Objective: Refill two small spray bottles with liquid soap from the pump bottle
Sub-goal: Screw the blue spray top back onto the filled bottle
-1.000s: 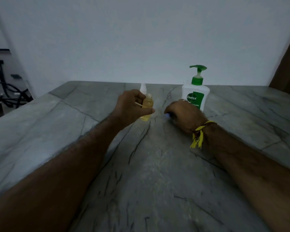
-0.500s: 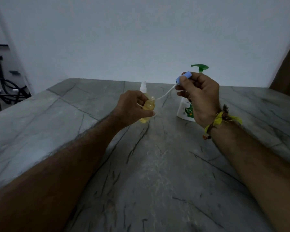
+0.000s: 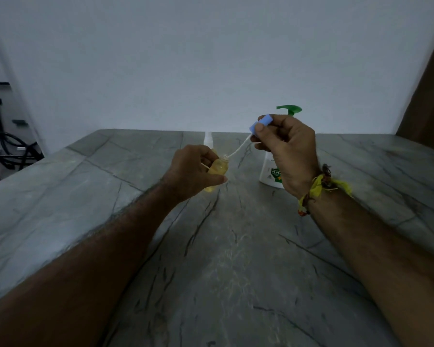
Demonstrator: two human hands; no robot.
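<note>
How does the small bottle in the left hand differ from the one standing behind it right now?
The held bottle is gripped by the left hand and tilted; the rear bottle stands upright on the table, untouched. The held bottle's neck is open, its blue spray cap pinched in the right hand with the tube still inside; the rear bottle is capped. Both look small.

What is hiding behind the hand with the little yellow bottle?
Behind the left hand gripping the yellow bottle peeks the white top of a second spray bottle. Its lower body is covered, so its contents cannot be seen.
</note>
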